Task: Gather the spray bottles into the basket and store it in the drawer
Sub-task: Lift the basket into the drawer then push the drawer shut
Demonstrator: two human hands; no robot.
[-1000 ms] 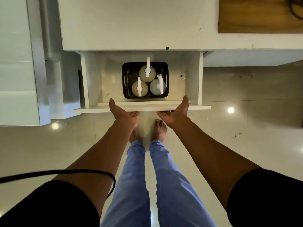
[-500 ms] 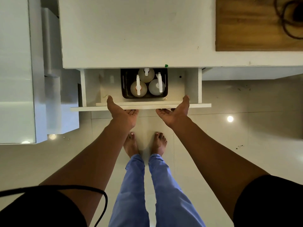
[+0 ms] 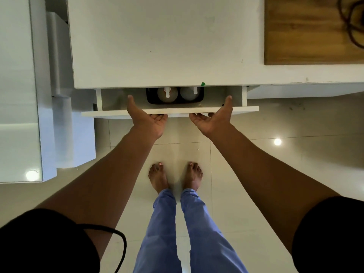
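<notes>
The white drawer (image 3: pixel 246 109) under the counter stands only a little way out. Inside it sits the black basket (image 3: pixel 152 100), mostly hidden under the counter edge. Two spray bottles show in it, one with an orange tint (image 3: pixel 167 94) and a clear one (image 3: pixel 189 93); anything further back is hidden. My left hand (image 3: pixel 146 119) and my right hand (image 3: pixel 212 120) both grip the drawer's front panel, thumbs over its top edge and fingers curled beneath it, palms up.
A white counter (image 3: pixel 167 42) overhangs the drawer. A wooden board (image 3: pixel 307 30) with a black cable (image 3: pixel 352 20) lies at its far right. White cabinets (image 3: pixel 17 95) stand to the left. My bare feet (image 3: pixel 157 176) are on the glossy tiled floor.
The drawer has slid inward under the counter with both hands on its front. The basket is now mostly covered, and the rear bottle is out of sight.
</notes>
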